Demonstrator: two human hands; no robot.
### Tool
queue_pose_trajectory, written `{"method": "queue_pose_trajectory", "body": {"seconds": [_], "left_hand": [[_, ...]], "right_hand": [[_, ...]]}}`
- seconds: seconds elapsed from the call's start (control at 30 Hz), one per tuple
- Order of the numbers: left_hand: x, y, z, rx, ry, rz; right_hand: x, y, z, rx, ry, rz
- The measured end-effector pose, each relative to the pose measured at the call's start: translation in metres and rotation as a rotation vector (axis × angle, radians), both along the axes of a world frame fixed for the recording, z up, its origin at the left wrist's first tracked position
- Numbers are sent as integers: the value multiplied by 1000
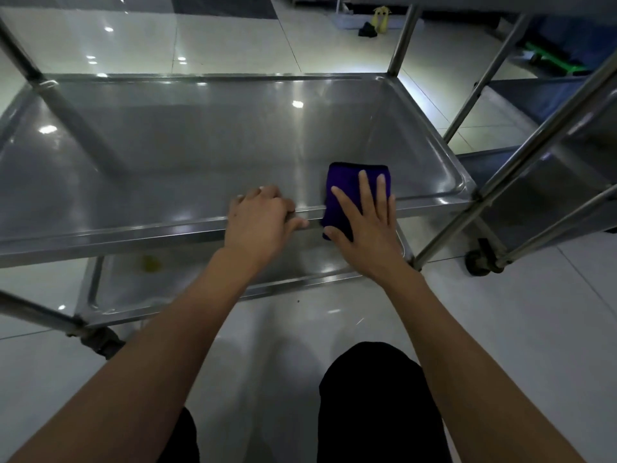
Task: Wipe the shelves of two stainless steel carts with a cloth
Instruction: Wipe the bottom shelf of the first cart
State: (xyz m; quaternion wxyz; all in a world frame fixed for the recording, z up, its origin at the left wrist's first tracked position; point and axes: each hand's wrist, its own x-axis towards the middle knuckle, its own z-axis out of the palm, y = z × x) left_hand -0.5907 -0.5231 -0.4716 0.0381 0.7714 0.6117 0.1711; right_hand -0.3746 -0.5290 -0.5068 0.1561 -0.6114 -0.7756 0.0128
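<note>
Two stainless steel carts were in view, the near cart (200,145) directly ahead and a second cart (547,182) just beside it past its right edge. On the near cart's middle shelf (167,168), the raised rim ran round all four sides with rounded corners, and bare steel extended from the cloth to the left and far edges. The right hand (365,225) lay flat with fingers straight and spread, pressing the cloth (347,192) over the shelf's near rim close to the near right corner. The cloth was dark purple, folded to a rectangle, draped partly inside the shelf and partly over the rim. The left hand (263,218) gripped the near rim just left of the cloth, fingers curled over it. A lower shelf (200,279) showed beneath.
</note>
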Motion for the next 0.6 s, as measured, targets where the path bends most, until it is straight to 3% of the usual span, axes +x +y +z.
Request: {"method": "queue_pose_trajectory", "body": {"seconds": [0.33, 0.6], "left_hand": [[9, 9, -6, -3, 45, -59], [-53, -57, -21, 187, 65, -96]], "right_hand": [[3, 13, 8, 104, 33, -70], [-16, -8, 14, 110, 177, -20]]}}
